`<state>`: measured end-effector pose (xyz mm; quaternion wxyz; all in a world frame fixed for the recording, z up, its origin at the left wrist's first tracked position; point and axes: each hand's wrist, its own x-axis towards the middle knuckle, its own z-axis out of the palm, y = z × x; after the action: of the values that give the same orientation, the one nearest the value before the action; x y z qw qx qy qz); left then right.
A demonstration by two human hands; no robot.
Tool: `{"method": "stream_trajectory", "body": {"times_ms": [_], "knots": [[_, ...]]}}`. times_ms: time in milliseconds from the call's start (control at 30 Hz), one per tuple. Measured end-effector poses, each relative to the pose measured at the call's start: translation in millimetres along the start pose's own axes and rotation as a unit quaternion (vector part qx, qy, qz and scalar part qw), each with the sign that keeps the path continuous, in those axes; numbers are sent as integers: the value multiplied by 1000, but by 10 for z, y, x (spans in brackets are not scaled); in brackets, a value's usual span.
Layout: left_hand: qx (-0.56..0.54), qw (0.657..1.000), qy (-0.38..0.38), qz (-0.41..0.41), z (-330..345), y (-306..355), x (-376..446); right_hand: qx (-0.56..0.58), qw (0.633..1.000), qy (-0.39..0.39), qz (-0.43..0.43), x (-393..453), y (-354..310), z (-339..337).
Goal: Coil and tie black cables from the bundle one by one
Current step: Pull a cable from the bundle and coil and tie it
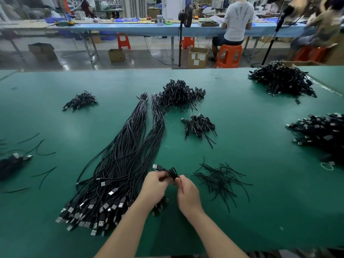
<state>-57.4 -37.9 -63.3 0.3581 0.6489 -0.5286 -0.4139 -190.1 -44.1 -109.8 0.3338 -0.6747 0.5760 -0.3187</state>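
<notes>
A long bundle of black USB cables [122, 157] lies on the green table [260, 211], plugs fanned toward me at the lower left. My left hand [155, 187] grips a small coiled black cable [172, 173], whose silver USB plug sticks out to the left. My right hand [187, 192] pinches the same coil from the right, where a thin black tie pokes out. A loose heap of black twist ties [221, 181] lies just right of my hands.
Piles of coiled, tied cables sit at the middle back [179, 95], centre [199, 125], back left [80, 101], back right [283, 81] and right edge [320, 131]. Stray ties [41, 149] lie at the left. A person [236, 21] sits at a far bench.
</notes>
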Motion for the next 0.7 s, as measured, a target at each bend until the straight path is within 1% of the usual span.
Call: {"method": "stream_trajectory", "body": {"times_ms": [100, 167, 233, 333, 400, 533, 700], "knots": [[25, 999, -29, 17, -35, -3, -7, 9, 1000, 2, 2, -1, 10, -1], [40, 998, -32, 22, -45, -9, -19, 16, 1000, 3, 4, -4, 18, 2], [37, 999, -1, 25, -16, -23, -31, 15, 1000, 1, 4, -2, 27, 6], [16, 998, 60, 8, 78, -47, -36, 30, 999, 15, -5, -10, 17, 13], [14, 997, 77, -7, 133, -60, -29, 43, 999, 30, -13, -16, 18, 21], [27, 995, 89, -21, 182, -42, -16, 52, 997, 48, -18, -12, 14, 15], [24, 995, 79, -58, 178, -31, 4, 78, 995, 56, -17, -38, -20, -13]]}}
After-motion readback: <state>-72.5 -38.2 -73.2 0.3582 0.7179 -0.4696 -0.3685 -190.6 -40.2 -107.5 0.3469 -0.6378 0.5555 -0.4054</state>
